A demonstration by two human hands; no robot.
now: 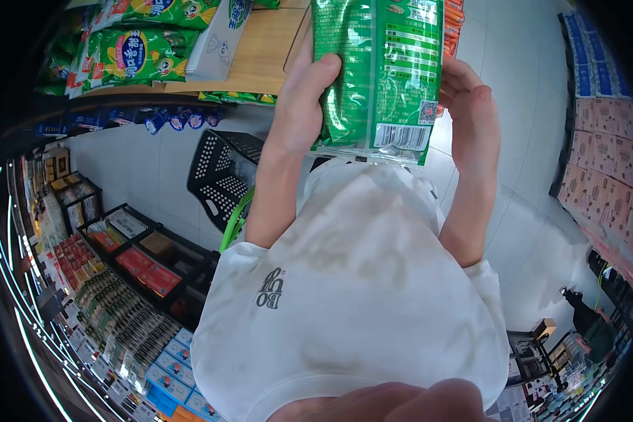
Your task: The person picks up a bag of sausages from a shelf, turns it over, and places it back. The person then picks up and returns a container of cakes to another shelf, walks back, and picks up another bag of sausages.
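Note:
A shiny green snack bag (352, 91) is held up in front of my chest, its printed back facing me. A nutrition table, a barcode and a QR code show on it. My left hand (302, 105) grips its left side, thumb pressed on the front and fingers hidden behind. At the right edge, the bent fingers of my right hand (471, 112) reach the bag, their tips partly hidden behind it; the thumb stays off its face. A black perforated shopping basket (221, 176) with a green handle (238, 218) is beside my left forearm.
Similar green bags (137, 56) and a white box (218, 46) stand on a wooden shelf (260, 56) at upper left. Orange packs (454, 24) show behind the bag. Pink cartons (605, 141) are stacked at right. Shelves of boxed goods (148, 271) line the lower left. Another person (591, 320) is at far right.

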